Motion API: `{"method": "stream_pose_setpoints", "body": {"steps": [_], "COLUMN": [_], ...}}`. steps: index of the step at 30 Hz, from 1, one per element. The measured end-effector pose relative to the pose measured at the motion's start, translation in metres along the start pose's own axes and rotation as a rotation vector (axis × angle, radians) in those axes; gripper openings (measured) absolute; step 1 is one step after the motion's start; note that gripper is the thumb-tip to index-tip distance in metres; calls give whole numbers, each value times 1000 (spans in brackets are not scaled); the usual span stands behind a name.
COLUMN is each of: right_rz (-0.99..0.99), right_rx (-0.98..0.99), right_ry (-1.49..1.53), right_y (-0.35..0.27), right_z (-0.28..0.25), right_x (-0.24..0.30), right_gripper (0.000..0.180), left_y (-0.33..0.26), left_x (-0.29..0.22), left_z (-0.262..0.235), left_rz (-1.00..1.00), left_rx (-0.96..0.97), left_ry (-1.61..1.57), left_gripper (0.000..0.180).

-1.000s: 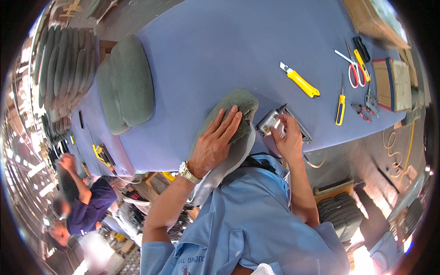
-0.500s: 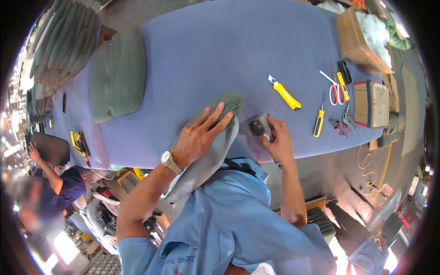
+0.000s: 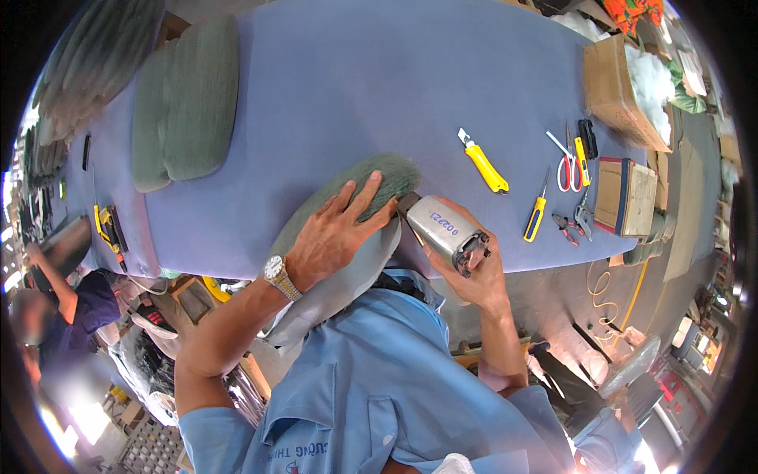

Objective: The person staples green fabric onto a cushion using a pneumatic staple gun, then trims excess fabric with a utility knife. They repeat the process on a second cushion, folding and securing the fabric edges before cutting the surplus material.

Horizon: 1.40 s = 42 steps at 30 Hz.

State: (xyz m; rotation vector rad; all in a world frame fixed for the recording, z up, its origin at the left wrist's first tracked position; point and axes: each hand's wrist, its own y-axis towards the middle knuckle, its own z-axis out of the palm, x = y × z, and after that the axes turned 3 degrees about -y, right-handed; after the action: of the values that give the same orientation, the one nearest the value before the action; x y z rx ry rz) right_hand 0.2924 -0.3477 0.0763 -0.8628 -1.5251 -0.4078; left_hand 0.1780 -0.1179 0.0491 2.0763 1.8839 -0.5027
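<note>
left hand point(image 3: 335, 237) still flat on cushion point(image 3: 347, 201) | right hand point(image 3: 474, 272) grip stays clamped on stapler point(image 3: 446, 229)

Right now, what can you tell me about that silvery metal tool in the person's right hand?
The silvery metal hand tool has a boxy, brushed-looking body with a dark mechanism at its near end; it looks like a stapler, though I cannot be sure. It lies tilted, its far tip against the edge of the green fuzzy cushion at the near rim of the blue-covered table. The right hand grips it from below, while the left hand presses flat on the cushion beside it.
</note>
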Motion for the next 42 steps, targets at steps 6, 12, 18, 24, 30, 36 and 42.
{"method": "stream_pose_setpoints", "body": {"steps": [6, 12, 18, 24, 30, 36, 42], "right_rz": [54, 65, 72, 68, -28, -5, -2], "right_rx": [69, 100, 107, 101, 101, 16, 8], "right_ry": [-3, -59, -89, -89, -146, -174, -66], "right_y": [7, 12, 14, 13, 17, 18, 12], "right_z": [-1, 0, 1, 4, 10, 28, 20], "right_x": [2, 7, 8, 3, -4, -7, -22], "right_gripper": [62, 63, 64, 63, 61, 59, 63], "left_y": [-1, 1, 2, 4, 4, 9, 10], "left_x": [2, 4, 4, 6, 18, 24, 15], "left_z": [-1, 3, 3, 2, 2, -5, 0], "left_rz": [32, 73, 59, 83, 119, 108, 74], "left_rx": [-5, -31, -15, -3, 0, -16, -45], "left_ry": [-22, -9, -10, -51, -156, -129, -99], "left_gripper": [29, 24, 24, 22, 16, 17, 27]}}
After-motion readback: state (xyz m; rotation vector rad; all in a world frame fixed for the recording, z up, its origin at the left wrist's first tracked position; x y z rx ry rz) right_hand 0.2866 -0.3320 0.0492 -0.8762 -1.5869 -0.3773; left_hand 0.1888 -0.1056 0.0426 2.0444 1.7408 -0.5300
